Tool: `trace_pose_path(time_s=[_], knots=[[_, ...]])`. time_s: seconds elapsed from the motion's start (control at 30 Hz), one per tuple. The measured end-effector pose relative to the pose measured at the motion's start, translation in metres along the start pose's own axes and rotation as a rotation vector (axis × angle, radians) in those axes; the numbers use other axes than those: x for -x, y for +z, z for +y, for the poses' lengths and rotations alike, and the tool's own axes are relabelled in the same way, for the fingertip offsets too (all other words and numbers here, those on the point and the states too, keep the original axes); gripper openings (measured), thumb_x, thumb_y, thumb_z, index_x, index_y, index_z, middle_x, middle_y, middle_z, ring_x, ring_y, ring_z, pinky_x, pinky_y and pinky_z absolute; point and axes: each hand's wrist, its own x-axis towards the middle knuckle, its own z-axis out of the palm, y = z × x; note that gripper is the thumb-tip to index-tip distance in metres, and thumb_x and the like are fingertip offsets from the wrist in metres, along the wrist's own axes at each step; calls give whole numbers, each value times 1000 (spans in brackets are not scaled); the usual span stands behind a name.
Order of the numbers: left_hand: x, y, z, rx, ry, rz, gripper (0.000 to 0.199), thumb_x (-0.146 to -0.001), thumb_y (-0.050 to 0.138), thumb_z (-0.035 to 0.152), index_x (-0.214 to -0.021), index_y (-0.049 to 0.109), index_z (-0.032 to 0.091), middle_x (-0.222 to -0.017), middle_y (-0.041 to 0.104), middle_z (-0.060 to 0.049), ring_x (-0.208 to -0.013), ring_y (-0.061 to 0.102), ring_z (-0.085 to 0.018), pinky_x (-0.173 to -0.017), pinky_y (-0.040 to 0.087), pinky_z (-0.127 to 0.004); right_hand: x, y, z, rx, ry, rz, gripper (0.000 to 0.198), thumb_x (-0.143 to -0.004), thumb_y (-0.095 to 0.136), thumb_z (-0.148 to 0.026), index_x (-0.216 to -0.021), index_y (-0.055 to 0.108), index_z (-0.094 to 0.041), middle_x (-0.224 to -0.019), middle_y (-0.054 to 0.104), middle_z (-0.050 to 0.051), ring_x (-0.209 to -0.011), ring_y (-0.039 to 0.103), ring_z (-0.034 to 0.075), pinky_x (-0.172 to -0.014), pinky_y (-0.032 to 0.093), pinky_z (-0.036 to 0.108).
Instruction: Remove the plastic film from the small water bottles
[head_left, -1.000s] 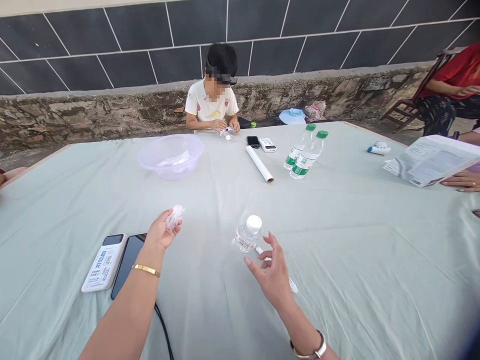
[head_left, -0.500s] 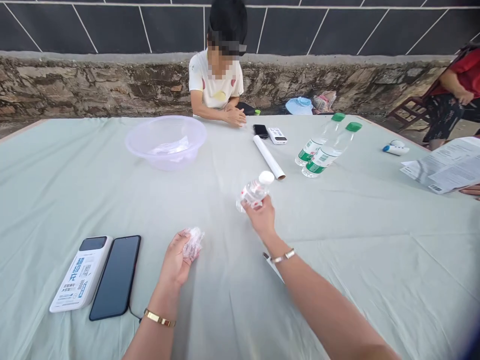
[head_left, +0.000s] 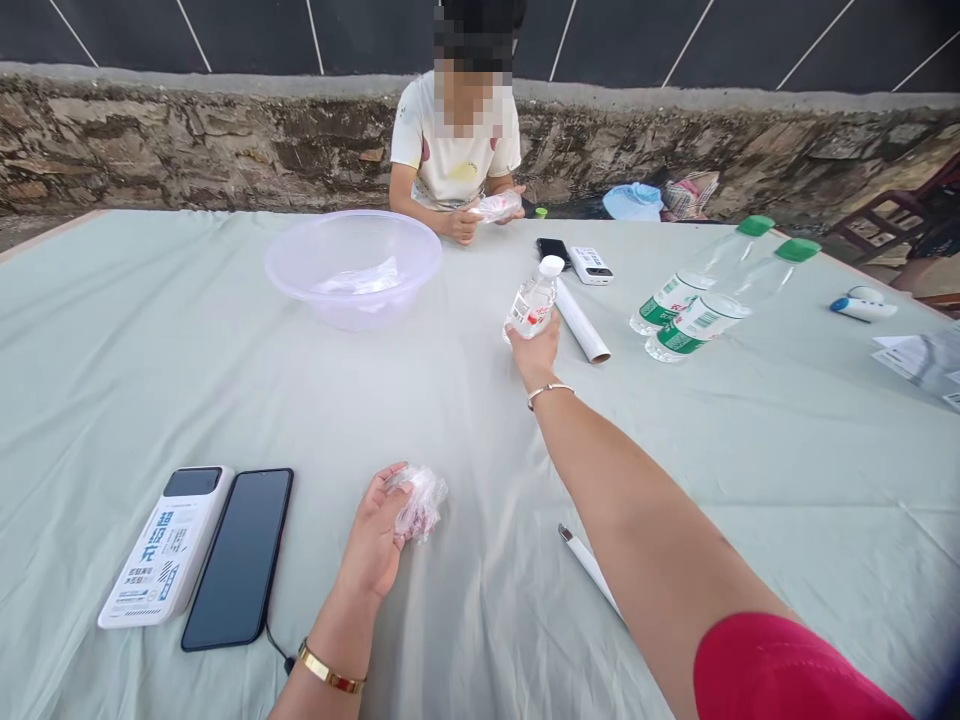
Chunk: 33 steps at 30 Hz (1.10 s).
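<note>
My left hand (head_left: 381, 530) is closed on a crumpled clear plastic wrap (head_left: 421, 502), held low over the near part of the table. Farther out, my right hand (head_left: 536, 350) grips a small clear bottle (head_left: 534, 300) with a white cap, fingers wrapped round its lower part. The bottle stands nearly upright; whether its base touches the cloth I cannot tell. Just right of it lies a white roll (head_left: 583, 322). Under my right forearm is a white, knife-like tool (head_left: 589, 568), partly hidden.
A translucent purple basin (head_left: 352, 310) holds clear plastic. Two green-capped bottles (head_left: 686, 335) stand to the right. A power bank (head_left: 166, 550) and phone (head_left: 240, 560) lie at left. Across the table, a person (head_left: 456, 150) holds a plastic-wrapped object (head_left: 496, 207).
My right hand has carried the bottle forward, away from me, and it is more upright. The person opposite now holds a plastic-wrapped object. My view has shifted left.
</note>
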Motion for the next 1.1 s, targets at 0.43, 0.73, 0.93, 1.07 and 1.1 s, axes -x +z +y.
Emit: trace_pose_path(time_s=[0.43, 0.73, 0.93, 1.07, 1.1], knots=[[-58, 61, 136, 53, 12, 52, 25, -93, 43, 31, -103, 54, 11, -76, 60, -6, -55, 59, -12, -43, 47, -19, 290, -84, -11, -309, -344, -630, 55, -78, 44, -7, -130, 40, -27, -126, 52, 10, -60, 57, 11, -60, 52, 32], [-94, 114, 234, 142, 291, -34, 63, -95, 30, 46, -142, 5, 11, -138, 27, -27, -124, 45, -35, -75, 53, -36, 282, -82, -13, -204, -368, -657, 51, -76, 41, -6, -124, 41, -26, -118, 57, 7, -73, 61, 15, -65, 50, 32], [-49, 85, 114, -90, 205, -59, 22, -84, 50, 23, -104, 52, 14, -83, 60, -4, -66, 63, -12, -64, 50, -24, 282, -79, -14, -172, -386, -661, 48, -76, 42, -6, -122, 45, -21, -111, 60, 7, -79, 61, 17, -69, 48, 31], [-8, 62, 25, -167, 181, -12, 13, -73, 60, 22, -83, 58, 15, -67, 60, -2, -53, 58, -14, -55, 46, -27, 279, -78, -17, -123, -373, -653, 45, -76, 44, -5, -119, 48, -19, -108, 61, 7, -78, 60, 17, -70, 47, 30], [1, 56, 9, -184, 203, 11, 12, -72, 61, 23, -80, 58, 16, -66, 60, -1, -55, 57, -14, -57, 46, -27, 278, -77, -18, -100, -374, -655, 41, -78, 44, -6, -116, 50, -19, -104, 62, 6, -78, 60, 17, -70, 47, 30]])
